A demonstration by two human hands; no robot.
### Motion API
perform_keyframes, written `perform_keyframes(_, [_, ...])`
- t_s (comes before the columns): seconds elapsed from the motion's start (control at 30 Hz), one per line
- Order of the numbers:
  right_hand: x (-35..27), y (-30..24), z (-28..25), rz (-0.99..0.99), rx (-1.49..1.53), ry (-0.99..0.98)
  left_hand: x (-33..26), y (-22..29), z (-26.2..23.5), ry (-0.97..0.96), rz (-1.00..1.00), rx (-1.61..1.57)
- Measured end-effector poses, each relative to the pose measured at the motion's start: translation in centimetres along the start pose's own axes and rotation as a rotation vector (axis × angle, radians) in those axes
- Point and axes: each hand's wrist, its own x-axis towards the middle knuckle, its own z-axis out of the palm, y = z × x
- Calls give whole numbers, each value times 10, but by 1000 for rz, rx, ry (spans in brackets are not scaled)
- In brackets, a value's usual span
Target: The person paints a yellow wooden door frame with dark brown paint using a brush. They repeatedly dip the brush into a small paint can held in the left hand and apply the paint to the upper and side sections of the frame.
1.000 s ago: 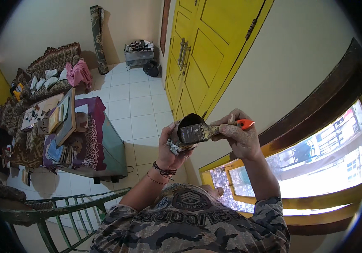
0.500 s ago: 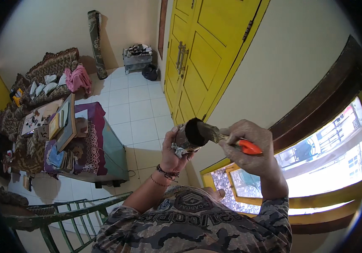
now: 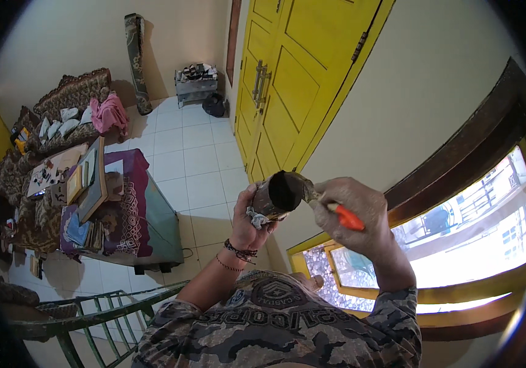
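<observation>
My left hand [image 3: 249, 219] is wrapped round a stained paint can [image 3: 265, 199], tilted so that its dark mouth turns toward my right hand. A crumpled whitish rag [image 3: 255, 217] is pinched against the can by the same hand. In my right hand [image 3: 355, 211] is a paintbrush with an orange-red handle [image 3: 349, 217]. Its dark bristle end [image 3: 300, 185] lies at the can's rim, partly inside the mouth. How much paint the can holds is hidden in the dark.
Yellow double doors [image 3: 293, 80] stand ahead, with an open yellow-framed window [image 3: 355, 270] at right. Left are a cloth-covered cabinet [image 3: 163, 214] bearing frames and books, a patterned sofa [image 3: 76, 92] and a green metal railing [image 3: 100, 316]. A rolled carpet [image 3: 136, 64] leans against the far wall.
My right hand has moved slightly left and down with the brush, whose bristles now sit closer to the can's rim. The left hand still grips the can, shifted slightly left.
</observation>
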Motion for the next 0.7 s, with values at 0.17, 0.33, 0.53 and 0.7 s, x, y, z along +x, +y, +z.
perform_keyframes(0.17, [-32, 11, -2, 391, 166, 270, 5, -14, 6, 155, -48, -2])
perform_keyframes(0.33, [-80, 27, -7, 565, 784, 752, 33, -30, -4, -8, -156, -151])
perform_keyframes(0.53, [-174, 24, -74, 326, 591, 1537, 38, -65, 15, 16, -402, -89])
perform_keyframes(0.7, [-142, -24, -181, 46, -396, 1517, 44, -93, 11, -43, -554, -62])
